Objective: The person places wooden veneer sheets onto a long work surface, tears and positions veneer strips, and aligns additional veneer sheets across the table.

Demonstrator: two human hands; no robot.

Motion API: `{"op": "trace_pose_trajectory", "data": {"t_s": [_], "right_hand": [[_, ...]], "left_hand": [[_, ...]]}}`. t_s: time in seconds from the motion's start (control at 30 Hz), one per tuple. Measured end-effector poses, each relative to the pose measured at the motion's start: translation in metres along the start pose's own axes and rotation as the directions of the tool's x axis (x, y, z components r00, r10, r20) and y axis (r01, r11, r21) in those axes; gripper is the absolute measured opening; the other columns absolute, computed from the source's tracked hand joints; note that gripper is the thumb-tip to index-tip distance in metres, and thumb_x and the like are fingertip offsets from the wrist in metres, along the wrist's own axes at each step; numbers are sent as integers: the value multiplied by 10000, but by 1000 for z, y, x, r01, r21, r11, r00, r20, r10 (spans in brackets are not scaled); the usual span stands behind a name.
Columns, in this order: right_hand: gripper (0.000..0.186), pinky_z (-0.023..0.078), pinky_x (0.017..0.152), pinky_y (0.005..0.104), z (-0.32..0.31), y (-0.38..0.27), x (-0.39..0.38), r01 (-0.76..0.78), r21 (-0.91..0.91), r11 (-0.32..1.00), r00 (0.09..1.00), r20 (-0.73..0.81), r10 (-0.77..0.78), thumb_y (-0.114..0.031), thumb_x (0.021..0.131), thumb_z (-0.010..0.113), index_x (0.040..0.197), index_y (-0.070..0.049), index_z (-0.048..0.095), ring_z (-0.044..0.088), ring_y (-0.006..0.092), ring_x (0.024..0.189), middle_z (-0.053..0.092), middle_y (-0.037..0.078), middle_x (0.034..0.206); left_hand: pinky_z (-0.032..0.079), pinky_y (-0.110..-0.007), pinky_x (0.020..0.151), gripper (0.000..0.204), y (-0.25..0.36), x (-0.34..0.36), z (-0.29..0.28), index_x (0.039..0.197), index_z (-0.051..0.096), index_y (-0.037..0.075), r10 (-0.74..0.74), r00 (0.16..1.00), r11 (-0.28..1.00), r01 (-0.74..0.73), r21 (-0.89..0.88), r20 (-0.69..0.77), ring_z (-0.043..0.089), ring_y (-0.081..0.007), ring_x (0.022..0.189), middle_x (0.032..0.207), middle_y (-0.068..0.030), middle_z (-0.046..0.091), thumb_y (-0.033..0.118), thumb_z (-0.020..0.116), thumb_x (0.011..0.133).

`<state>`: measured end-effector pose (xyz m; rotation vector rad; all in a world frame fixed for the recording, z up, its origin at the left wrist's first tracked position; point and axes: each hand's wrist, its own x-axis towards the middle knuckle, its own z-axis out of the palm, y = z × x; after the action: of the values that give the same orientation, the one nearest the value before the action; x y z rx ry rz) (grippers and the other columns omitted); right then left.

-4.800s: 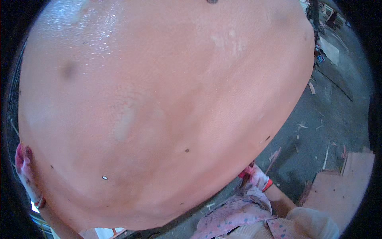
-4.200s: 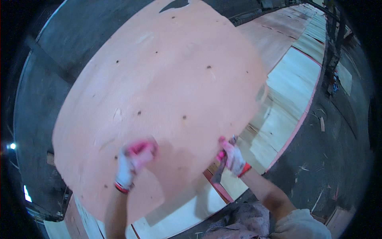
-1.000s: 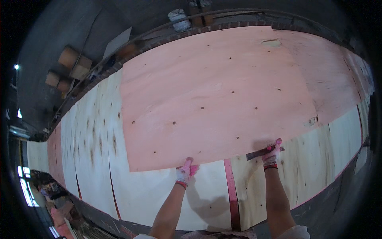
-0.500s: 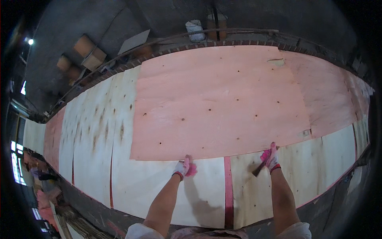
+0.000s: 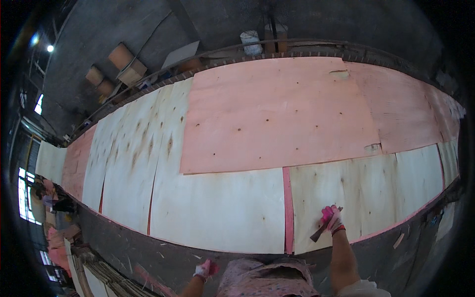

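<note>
A large pink wood veneer sheet (image 5: 277, 114) with small dark knots lies over pale veneer sheets (image 5: 217, 213) on a long, low stack. My right hand (image 5: 335, 219), in a white and pink glove, is closed around a dark flat-bladed tool (image 5: 319, 232). It is above the brown-stained pale sheet (image 5: 351, 198), short of the pink sheet's near edge. My left hand (image 5: 205, 269), gloved alike, is low beside my body, off the near edge of the stack. Its fingers look loosely apart, and nothing shows in it.
A pink strip (image 5: 288, 213) shows between two pale sheets. Thin gaps split the sheets at left. A brick-like ledge (image 5: 222, 64) runs behind, with a white bucket (image 5: 251, 43) and cardboard boxes (image 5: 131, 72) beyond. Stacked wood pieces (image 5: 94, 267) stand at lower left; scraps litter the floor.
Both hands have left the pink sheet's near edge. My left hand has dropped back beside my body; my right has drawn nearer with the tool still in it. The view has shifted.
</note>
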<state>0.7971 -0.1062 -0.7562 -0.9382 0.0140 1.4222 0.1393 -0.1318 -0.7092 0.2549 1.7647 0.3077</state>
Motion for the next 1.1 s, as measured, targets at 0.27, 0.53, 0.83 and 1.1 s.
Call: {"op": "trace_pose_trajectory", "data": {"t_s": [0.27,0.53,0.83,1.1], "right_hand": [[374,299,399,320,32,-2,-4,-144,35,989,986,-85,146,-387,934,379,631,-167,379,321,184,409,364,-20,547],[130,458,466,238,172,51,-102,-26,-655,755,856,-405,-322,-179,881,573,894,-54,609,543,102,545,598,28,703],[301,508,603,348,476,115,-324,743,-667,58,658,711,-249,-242,776,660,978,-22,624,624,246,645,641,125,783],[146,486,663,345,604,249,-498,891,-337,304,389,912,-128,-172,790,537,872,-53,558,622,219,785,626,92,765]], "left_hand": [[472,-415,574,119,-189,40,-184,840,629,155,221,876,776,-424,468,428,637,-301,721,749,-73,649,207,571,750],[454,-357,742,223,-212,19,-211,909,612,93,317,760,438,-647,624,567,585,-332,849,827,-94,620,276,556,795],[457,-348,527,194,-115,137,-319,771,511,86,343,846,906,-412,93,407,527,-191,601,696,-35,521,237,550,886],[504,-380,567,169,-37,167,-371,897,558,61,303,917,953,-291,-84,260,587,-237,639,759,-79,598,229,566,888]]}}
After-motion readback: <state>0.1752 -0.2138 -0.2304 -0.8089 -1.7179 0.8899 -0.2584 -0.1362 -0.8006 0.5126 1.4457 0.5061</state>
